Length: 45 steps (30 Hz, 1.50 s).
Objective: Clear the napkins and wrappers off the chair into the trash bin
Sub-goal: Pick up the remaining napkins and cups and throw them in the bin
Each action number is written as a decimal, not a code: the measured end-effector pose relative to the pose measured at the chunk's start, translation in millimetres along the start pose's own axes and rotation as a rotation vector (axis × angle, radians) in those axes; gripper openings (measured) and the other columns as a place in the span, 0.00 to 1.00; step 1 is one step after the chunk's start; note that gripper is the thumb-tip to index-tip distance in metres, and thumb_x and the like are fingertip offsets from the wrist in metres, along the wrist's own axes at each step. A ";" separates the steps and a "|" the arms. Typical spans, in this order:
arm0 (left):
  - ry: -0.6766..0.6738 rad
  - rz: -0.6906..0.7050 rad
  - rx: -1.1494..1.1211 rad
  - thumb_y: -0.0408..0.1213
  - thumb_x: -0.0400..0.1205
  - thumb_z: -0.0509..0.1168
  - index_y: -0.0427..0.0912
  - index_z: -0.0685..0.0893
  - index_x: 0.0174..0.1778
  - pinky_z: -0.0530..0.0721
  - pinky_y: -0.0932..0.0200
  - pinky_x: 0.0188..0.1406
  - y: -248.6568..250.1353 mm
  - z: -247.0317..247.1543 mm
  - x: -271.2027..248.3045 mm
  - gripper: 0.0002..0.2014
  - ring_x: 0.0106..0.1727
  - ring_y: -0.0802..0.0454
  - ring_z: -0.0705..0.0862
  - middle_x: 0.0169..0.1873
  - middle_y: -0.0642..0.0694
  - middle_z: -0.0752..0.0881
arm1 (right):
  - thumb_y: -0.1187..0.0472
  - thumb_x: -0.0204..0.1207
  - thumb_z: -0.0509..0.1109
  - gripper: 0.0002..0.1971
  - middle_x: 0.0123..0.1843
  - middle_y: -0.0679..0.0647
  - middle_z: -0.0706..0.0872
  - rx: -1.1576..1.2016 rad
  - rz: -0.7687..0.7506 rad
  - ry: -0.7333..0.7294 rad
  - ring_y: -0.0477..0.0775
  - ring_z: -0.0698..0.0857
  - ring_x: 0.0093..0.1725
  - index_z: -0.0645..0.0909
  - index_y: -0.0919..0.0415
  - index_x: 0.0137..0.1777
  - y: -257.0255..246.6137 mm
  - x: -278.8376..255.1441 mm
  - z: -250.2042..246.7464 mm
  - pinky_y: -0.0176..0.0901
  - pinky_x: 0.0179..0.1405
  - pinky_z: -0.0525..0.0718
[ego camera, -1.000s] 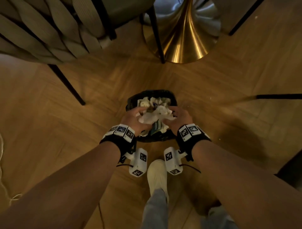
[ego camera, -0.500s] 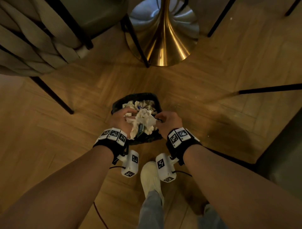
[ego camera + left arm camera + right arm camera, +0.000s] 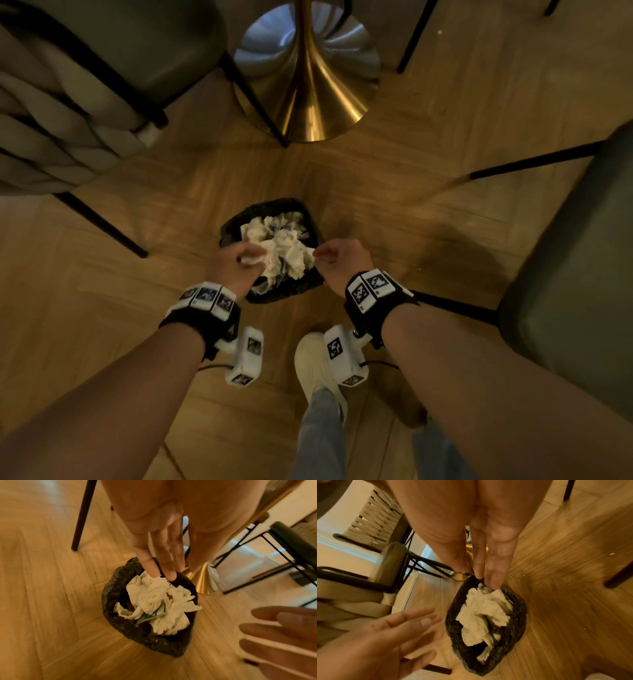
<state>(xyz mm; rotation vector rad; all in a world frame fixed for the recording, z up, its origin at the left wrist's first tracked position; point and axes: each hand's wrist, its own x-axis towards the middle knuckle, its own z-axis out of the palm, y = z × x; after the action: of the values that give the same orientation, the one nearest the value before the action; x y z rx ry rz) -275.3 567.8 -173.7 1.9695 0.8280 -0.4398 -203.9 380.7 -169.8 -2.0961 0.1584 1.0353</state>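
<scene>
On the wood floor, trash bin holds crumpled napkins.

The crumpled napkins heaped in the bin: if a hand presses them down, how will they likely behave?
The napkins look soft and loosely crumpled, so they would probably compress easily, then spring back partly. They mound above the trash bin rim, so a piece could spill over.

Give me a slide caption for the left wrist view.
Left hand open above the trash bin, crumpled napkins and a wrapper piled inside.
</scene>
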 end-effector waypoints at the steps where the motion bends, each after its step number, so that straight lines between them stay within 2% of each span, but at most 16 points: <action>1: -0.052 0.020 0.052 0.29 0.76 0.70 0.44 0.87 0.50 0.85 0.55 0.50 8.0 -3.7 -12.4 0.10 0.50 0.48 0.86 0.52 0.47 0.86 | 0.57 0.76 0.70 0.07 0.49 0.55 0.91 0.015 0.018 -0.013 0.56 0.90 0.47 0.88 0.54 0.50 -4.5 -13.6 -13.7 0.54 0.50 0.90; 2: -0.097 0.055 0.112 0.29 0.76 0.70 0.41 0.87 0.50 0.83 0.60 0.48 18.6 -6.7 -26.2 0.08 0.48 0.51 0.87 0.49 0.45 0.88 | 0.56 0.75 0.70 0.07 0.49 0.55 0.91 0.041 0.042 -0.028 0.57 0.90 0.47 0.88 0.54 0.49 -8.5 -28.4 -31.0 0.55 0.50 0.90; 4: -0.166 0.144 0.240 0.26 0.74 0.71 0.38 0.88 0.46 0.77 0.76 0.40 46.0 -12.4 -59.2 0.06 0.38 0.65 0.85 0.42 0.42 0.89 | 0.57 0.76 0.70 0.06 0.49 0.57 0.91 0.121 0.094 -0.056 0.60 0.90 0.49 0.87 0.55 0.49 -17.1 -62.5 -73.7 0.57 0.50 0.90; 6: -0.244 0.190 0.338 0.24 0.72 0.72 0.43 0.86 0.38 0.76 0.80 0.35 79.5 -13.4 -94.0 0.09 0.33 0.68 0.84 0.37 0.43 0.88 | 0.59 0.78 0.69 0.06 0.47 0.59 0.90 0.212 0.123 -0.053 0.59 0.90 0.47 0.86 0.58 0.50 -24.7 -102.1 -127.2 0.57 0.49 0.90; 10: -0.399 0.179 0.507 0.29 0.73 0.73 0.51 0.84 0.31 0.79 0.60 0.41 158.9 6.0 -149.6 0.11 0.39 0.48 0.86 0.33 0.46 0.88 | 0.60 0.80 0.67 0.05 0.43 0.57 0.89 0.198 0.055 0.064 0.55 0.89 0.41 0.84 0.58 0.48 -20.8 -178.1 -257.1 0.53 0.47 0.91; 14: -0.505 0.287 0.629 0.33 0.75 0.71 0.53 0.85 0.36 0.79 0.58 0.45 233.3 58.8 -180.0 0.08 0.42 0.57 0.84 0.37 0.53 0.87 | 0.59 0.78 0.68 0.06 0.42 0.60 0.92 -0.052 0.004 0.271 0.59 0.91 0.41 0.86 0.57 0.45 37.9 -228.9 -387.1 0.59 0.46 0.90; 16: -0.531 0.318 0.655 0.34 0.76 0.70 0.56 0.84 0.35 0.80 0.59 0.46 258.8 97.4 -185.6 0.09 0.42 0.59 0.84 0.37 0.55 0.87 | 0.59 0.76 0.68 0.07 0.44 0.59 0.91 -0.224 0.066 0.359 0.61 0.90 0.45 0.88 0.58 0.46 85.9 -245.0 -441.7 0.54 0.51 0.88; 18: -0.557 0.329 0.687 0.35 0.76 0.70 0.58 0.83 0.35 0.80 0.60 0.47 278.1 139.7 -187.4 0.10 0.43 0.59 0.84 0.37 0.56 0.87 | 0.57 0.77 0.67 0.09 0.48 0.59 0.90 -0.371 0.184 0.371 0.62 0.88 0.50 0.88 0.58 0.47 138.2 -253.5 -483.7 0.46 0.49 0.84; 20: -0.567 0.347 0.712 0.36 0.75 0.71 0.60 0.82 0.33 0.80 0.60 0.47 293.1 184.2 -188.5 0.11 0.43 0.58 0.85 0.36 0.57 0.87 | 0.56 0.79 0.64 0.12 0.50 0.62 0.89 -0.490 0.311 0.305 0.64 0.87 0.52 0.87 0.60 0.50 189.4 -254.6 -510.9 0.45 0.46 0.81; 24: -0.623 0.353 0.782 0.35 0.76 0.70 0.54 0.84 0.37 0.82 0.59 0.50 321.2 266.4 -194.3 0.07 0.44 0.54 0.86 0.38 0.52 0.88 | 0.58 0.78 0.65 0.08 0.52 0.58 0.88 -0.523 0.390 0.154 0.59 0.85 0.51 0.85 0.56 0.51 271.7 -240.8 -532.6 0.45 0.47 0.82; 29: -0.551 0.407 0.906 0.41 0.75 0.65 0.59 0.81 0.32 0.85 0.53 0.46 347.0 359.3 -193.7 0.08 0.43 0.51 0.85 0.39 0.53 0.88 | 0.59 0.78 0.65 0.07 0.48 0.55 0.86 -0.446 0.339 0.149 0.55 0.85 0.48 0.85 0.54 0.51 322.8 -218.4 -532.5 0.45 0.47 0.83; 32: -0.471 0.401 0.911 0.44 0.77 0.65 0.56 0.84 0.44 0.83 0.55 0.45 360.9 411.3 -194.1 0.03 0.44 0.51 0.83 0.43 0.51 0.87 | 0.60 0.78 0.67 0.07 0.51 0.56 0.87 -0.399 0.311 0.164 0.54 0.84 0.49 0.84 0.56 0.53 338.7 -197.4 -534.9 0.46 0.49 0.85; 34: -0.438 0.385 0.907 0.47 0.77 0.67 0.52 0.83 0.51 0.84 0.52 0.47 365.3 440.6 -191.7 0.09 0.47 0.49 0.84 0.46 0.50 0.87 | 0.59 0.77 0.69 0.10 0.54 0.56 0.86 -0.371 0.300 0.182 0.54 0.83 0.49 0.82 0.55 0.58 345.1 -180.3 -535.0 0.45 0.47 0.82; 37: -0.421 0.338 0.929 0.49 0.74 0.68 0.51 0.82 0.53 0.85 0.51 0.47 364.5 470.3 -187.0 0.13 0.49 0.44 0.85 0.47 0.47 0.87 | 0.55 0.78 0.68 0.17 0.60 0.56 0.83 -0.317 0.282 0.217 0.58 0.84 0.55 0.77 0.53 0.67 346.8 -157.2 -531.2 0.48 0.49 0.82; 40: -0.384 0.272 0.906 0.47 0.73 0.68 0.51 0.83 0.50 0.83 0.52 0.43 362.6 484.0 -183.3 0.11 0.45 0.41 0.85 0.45 0.44 0.86 | 0.57 0.76 0.70 0.17 0.63 0.58 0.81 -0.337 0.238 0.248 0.62 0.82 0.61 0.77 0.55 0.64 348.8 -138.4 -525.5 0.53 0.59 0.81; 45: -0.371 0.227 0.819 0.38 0.76 0.65 0.49 0.86 0.41 0.82 0.56 0.39 363.8 490.6 -178.9 0.05 0.37 0.45 0.83 0.41 0.45 0.87 | 0.54 0.79 0.67 0.11 0.56 0.58 0.82 -0.361 0.249 0.259 0.62 0.82 0.55 0.80 0.58 0.56 350.5 -124.9 -525.4 0.50 0.50 0.79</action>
<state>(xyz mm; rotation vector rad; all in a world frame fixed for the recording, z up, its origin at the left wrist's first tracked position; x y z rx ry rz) -133.8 -47.2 -91.4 2.5578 0.1701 -1.0919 -106.3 -251.2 -94.2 -2.5888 0.3942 0.9868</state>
